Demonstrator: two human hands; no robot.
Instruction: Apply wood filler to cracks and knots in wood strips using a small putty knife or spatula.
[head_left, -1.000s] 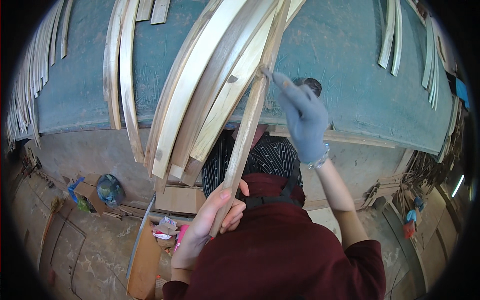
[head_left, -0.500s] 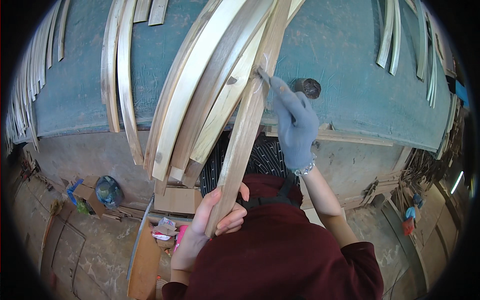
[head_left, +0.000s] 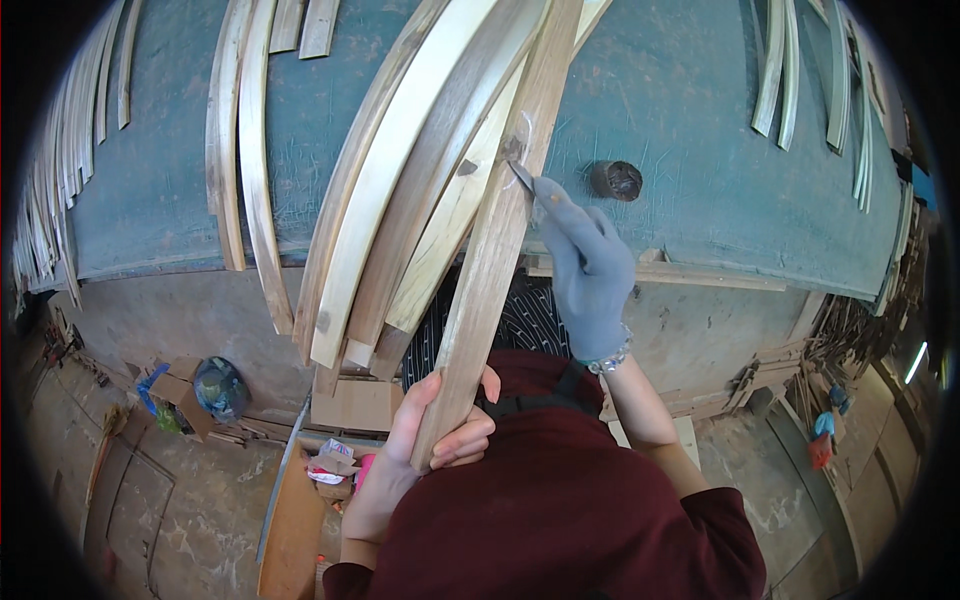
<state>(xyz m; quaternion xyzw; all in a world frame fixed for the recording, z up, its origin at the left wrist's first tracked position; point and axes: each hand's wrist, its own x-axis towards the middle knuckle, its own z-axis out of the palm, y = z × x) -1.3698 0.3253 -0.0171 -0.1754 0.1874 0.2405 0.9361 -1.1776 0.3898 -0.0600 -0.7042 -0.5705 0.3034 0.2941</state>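
Observation:
My bare left hand is wrapped round the near end of a long wooden strip, which slants up and away across the green table. In a grey glove, my right hand pinches a small thin blade, its handle hidden by the fingers. The blade's tip rests on or just over the strip, beside a dark filler-like patch inside a pale chalk-like mark. Left of this strip lie several other wooden strips, their near ends jutting over the table edge. One has a similar dark spot.
A small dark round pot stands on the green table right of the strip. More strips lie at the left and far right. Below are an open cardboard box, a wooden-sided bin and a scrap wood pile.
My right hand has drawn the blade slightly toward me, uncovering more of the dark patch. The left hand keeps its hold on the strip.

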